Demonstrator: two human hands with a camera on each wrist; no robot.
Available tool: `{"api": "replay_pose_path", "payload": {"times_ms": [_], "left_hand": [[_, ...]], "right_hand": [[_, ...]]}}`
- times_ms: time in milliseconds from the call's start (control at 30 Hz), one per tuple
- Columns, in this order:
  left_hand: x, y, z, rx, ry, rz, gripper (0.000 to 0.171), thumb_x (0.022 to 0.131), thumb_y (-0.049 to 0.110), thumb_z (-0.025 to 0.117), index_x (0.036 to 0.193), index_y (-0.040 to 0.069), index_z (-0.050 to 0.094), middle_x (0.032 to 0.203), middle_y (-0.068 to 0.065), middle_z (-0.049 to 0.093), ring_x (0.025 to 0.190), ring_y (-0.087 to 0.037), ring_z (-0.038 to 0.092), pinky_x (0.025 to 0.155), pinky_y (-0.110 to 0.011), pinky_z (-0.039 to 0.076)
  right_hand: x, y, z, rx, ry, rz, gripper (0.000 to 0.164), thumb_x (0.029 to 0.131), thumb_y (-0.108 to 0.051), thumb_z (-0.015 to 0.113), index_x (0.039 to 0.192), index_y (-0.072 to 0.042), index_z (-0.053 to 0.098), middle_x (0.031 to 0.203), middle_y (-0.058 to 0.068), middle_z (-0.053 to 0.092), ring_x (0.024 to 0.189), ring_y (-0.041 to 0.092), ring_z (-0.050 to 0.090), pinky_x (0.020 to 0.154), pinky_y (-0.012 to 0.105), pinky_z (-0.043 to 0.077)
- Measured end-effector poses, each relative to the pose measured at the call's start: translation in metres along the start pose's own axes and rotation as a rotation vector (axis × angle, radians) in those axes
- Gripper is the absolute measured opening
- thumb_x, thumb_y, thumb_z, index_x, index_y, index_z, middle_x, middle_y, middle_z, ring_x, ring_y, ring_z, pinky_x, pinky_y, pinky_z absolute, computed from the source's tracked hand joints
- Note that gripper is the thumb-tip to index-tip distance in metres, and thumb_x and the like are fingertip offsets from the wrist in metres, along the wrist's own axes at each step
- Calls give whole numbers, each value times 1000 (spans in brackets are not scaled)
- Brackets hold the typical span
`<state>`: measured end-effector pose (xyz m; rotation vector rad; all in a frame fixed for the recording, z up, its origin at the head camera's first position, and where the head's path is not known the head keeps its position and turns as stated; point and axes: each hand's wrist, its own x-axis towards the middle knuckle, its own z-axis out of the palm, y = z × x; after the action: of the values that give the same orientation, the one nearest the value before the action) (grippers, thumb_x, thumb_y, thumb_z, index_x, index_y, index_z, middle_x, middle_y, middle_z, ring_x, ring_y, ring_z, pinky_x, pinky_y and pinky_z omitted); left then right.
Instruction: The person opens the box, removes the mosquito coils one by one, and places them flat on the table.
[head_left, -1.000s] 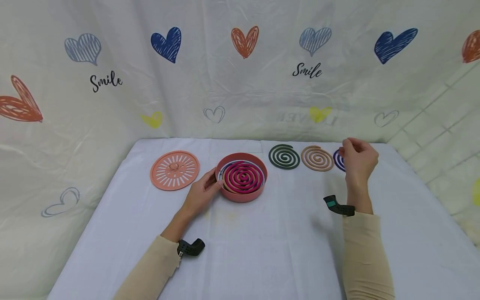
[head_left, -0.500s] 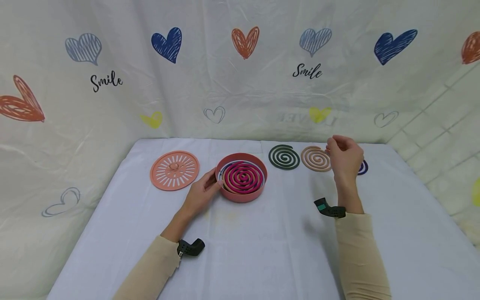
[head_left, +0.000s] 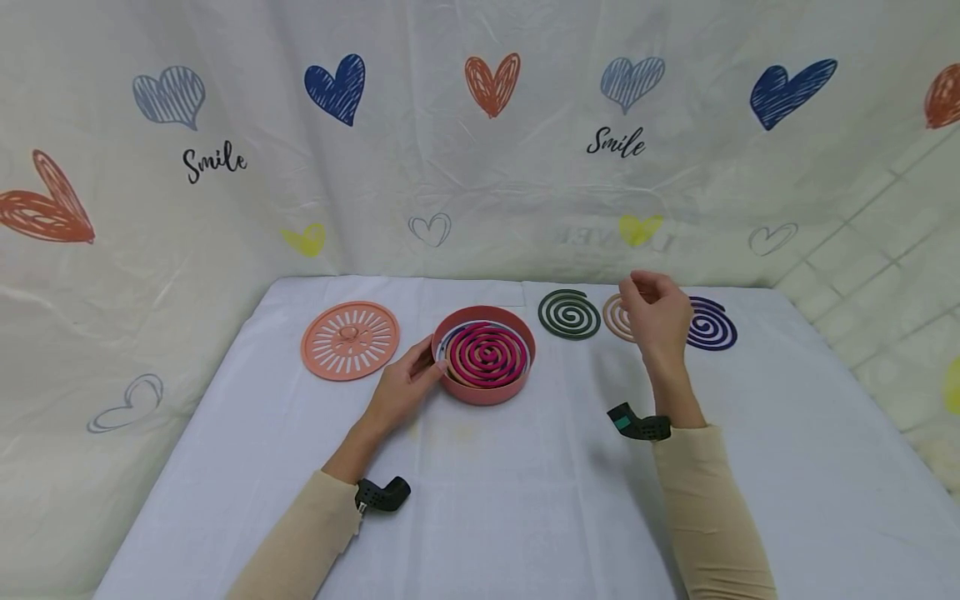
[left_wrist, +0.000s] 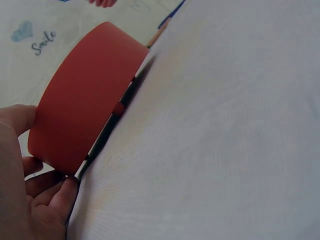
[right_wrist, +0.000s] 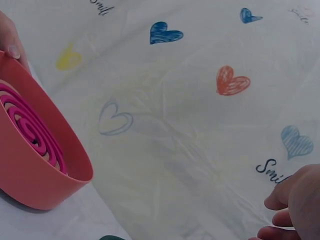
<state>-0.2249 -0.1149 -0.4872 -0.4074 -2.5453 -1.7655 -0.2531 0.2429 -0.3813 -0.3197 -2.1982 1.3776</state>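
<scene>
A round coral-red mosquito coil holder [head_left: 483,397] sits on the table with stacked mosquito coils inside, a magenta one [head_left: 487,354] on top. My left hand [head_left: 405,383] grips the holder's left side; in the left wrist view the thumb is on its wall and the fingers [left_wrist: 62,197] are bent under its lower edge. My right hand [head_left: 660,321] hovers over a tan mosquito coil [head_left: 617,317] and partly covers it. Its fingers are loosely curled, and nothing shows in them in the right wrist view. A green coil [head_left: 570,315] lies left of it, a purple coil [head_left: 711,323] right.
A coral slotted lid [head_left: 349,333] with a small central knob lies flat left of the holder. White cloth [head_left: 525,500] covers the table. Behind it hangs a pale curtain [head_left: 420,150] printed with hearts and "Smile".
My right hand has moved left from over the purple coil to over the tan one, uncovering the purple coil. The left hand and the holder have stayed in place.
</scene>
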Motion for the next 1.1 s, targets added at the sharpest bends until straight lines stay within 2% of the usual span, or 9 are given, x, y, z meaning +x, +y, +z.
{"api": "replay_pose_path", "payload": {"times_ms": [167,267,333,433,567,633,833,1000,1100], "left_hand": [[-1,0,0,9,-2,-6,62,98,39,64,152,15,43,152,-6,50,139,-20,51,112,-34,46],[-2,0,0,9,-6,-9,63,98,39,64,153,15,43,153,-6,50,139,-20,51,113,-35,46],[-2,1,0,11,-5,-5,63,98,39,63,153,15,42,153,-6,50,140,-20,51,113,-35,46],[-1,0,0,9,-3,4,63,99,39,63,153,15,42,153,-7,50,139,-20,51,113,-35,46],[0,-1,0,12,-2,7,63,99,39,63,153,15,42,152,-7,51,139,-21,52,112,-35,47],[1,-1,0,11,-2,6,62,99,38,63,153,16,43,152,-7,51,139,-21,52,112,-35,47],[2,0,1,10,-5,-1,62,99,38,63,153,17,42,153,-6,49,140,-21,51,113,-37,46],[1,0,2,5,-7,2,62,100,34,62,154,13,40,154,-11,48,141,-26,49,115,-41,44],[-1,6,1,11,-13,-10,62,101,30,61,154,9,38,155,-14,46,142,-28,47,115,-42,43]], "right_hand": [[-5,-2,6,-19,-23,-28,37,93,-32,66,119,-7,71,96,-3,68,75,-7,59,70,10,49],[-9,-6,9,-41,-45,-43,37,94,-32,65,121,-7,71,104,5,71,82,-2,60,74,11,48],[-11,-10,11,-65,-65,-50,38,94,-33,65,122,-8,70,110,9,72,88,4,63,77,16,51],[-15,-16,14,-113,-92,-63,40,95,-36,64,124,-10,69,115,10,73,100,17,67,90,28,49],[-22,-23,20,-128,-147,-81,42,96,-36,63,127,-8,67,119,12,71,110,27,67,95,40,51],[-25,-26,23,-109,-173,-97,41,97,-33,63,128,-6,65,120,13,70,110,29,67,90,41,55],[-31,-33,34,-75,-205,-148,39,96,-27,65,127,-3,65,118,16,70,109,31,67,91,43,57],[-37,-38,47,-74,-250,-149,41,95,-28,66,128,-3,64,119,17,69,110,32,66,94,47,57],[-42,-41,55,-87,-282,-140,42,95,-29,66,129,-4,63,121,16,69,110,31,66,93,48,58]]}}
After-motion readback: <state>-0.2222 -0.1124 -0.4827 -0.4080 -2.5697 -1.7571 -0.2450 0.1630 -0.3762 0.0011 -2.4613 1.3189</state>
